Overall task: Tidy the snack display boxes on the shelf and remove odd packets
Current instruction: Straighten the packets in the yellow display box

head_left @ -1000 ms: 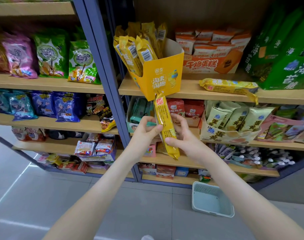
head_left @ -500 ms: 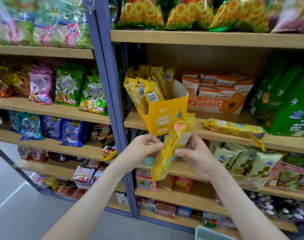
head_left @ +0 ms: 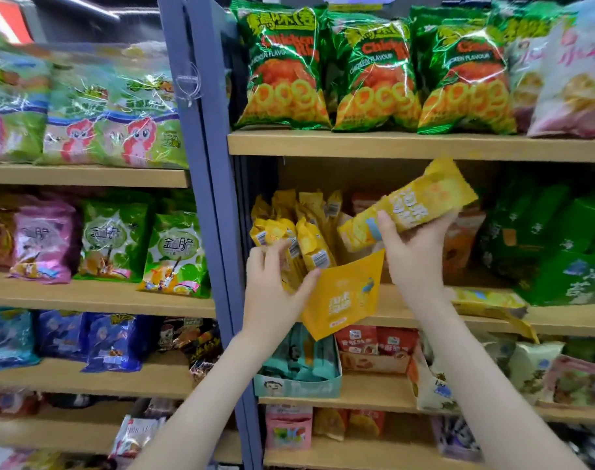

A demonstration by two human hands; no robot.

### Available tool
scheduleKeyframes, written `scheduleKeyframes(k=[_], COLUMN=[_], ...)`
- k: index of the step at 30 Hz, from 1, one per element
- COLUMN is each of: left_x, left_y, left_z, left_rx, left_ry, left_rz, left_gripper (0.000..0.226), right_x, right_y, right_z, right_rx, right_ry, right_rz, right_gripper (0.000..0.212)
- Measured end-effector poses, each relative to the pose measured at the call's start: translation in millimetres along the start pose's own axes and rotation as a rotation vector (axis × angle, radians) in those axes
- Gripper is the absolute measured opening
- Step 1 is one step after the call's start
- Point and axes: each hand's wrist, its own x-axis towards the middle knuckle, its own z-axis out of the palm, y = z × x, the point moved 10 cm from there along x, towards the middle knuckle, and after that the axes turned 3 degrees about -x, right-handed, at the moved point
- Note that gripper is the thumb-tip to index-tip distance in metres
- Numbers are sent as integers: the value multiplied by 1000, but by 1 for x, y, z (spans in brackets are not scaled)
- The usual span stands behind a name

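Observation:
A yellow display box [head_left: 343,296] stands at the front edge of the middle shelf [head_left: 408,315], with several yellow packets [head_left: 302,232] upright inside it. My left hand [head_left: 275,283] grips the box's left corner, fingers against the packets. My right hand [head_left: 414,252] holds a long yellow packet [head_left: 414,205] tilted up to the right, its low end over the open box. Another yellow packet [head_left: 489,298] lies flat on the shelf to the right, partly hidden by my right arm.
An orange display box [head_left: 462,235] sits behind my right hand, and green bags [head_left: 557,245] fill the shelf's right end. Chicken-ring bags [head_left: 370,69] line the shelf above. A teal box [head_left: 299,374] and other snack boxes stand below. A blue upright [head_left: 207,198] divides the bays.
My right hand has lifted the long yellow packet from in front of the box up above it. My left hand let go of the packet and took hold of the box. The view tilted upward.

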Motion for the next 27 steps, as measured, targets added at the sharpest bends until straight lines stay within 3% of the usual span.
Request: scheduleKeyframes(k=[4, 8, 13, 15, 18, 22, 27], left_x=[5, 7, 12, 13, 15, 18, 15], left_y=[-4, -11, -19, -17, -11, -7, -7], left_z=[9, 16, 21, 22, 14, -4, -53], left_rx=[0, -78, -232, -336, -539, -756, -950], left_ry=[-7, -61, -156, -194, -167, -22, 323], left_rz=[-32, -108, -271, -287, -270, -262, -191], left_gripper=[74, 66, 42, 39, 38, 39, 32], right_x=[-15, -30, -33, -36, -35, -36, -43], right_y=[44, 46, 20, 23, 44, 49, 43], right_z=[49, 67, 67, 72, 72, 72, 74], right_rx=[-385, -636, -489, -525, -618, -667, -679], right_ry=[-394, -619, -508, -557, -604, -654, -680], right_rz=[129, 44, -186, -314, -293, -296, -342], right_gripper=[74, 70, 60, 48, 42, 45, 49])
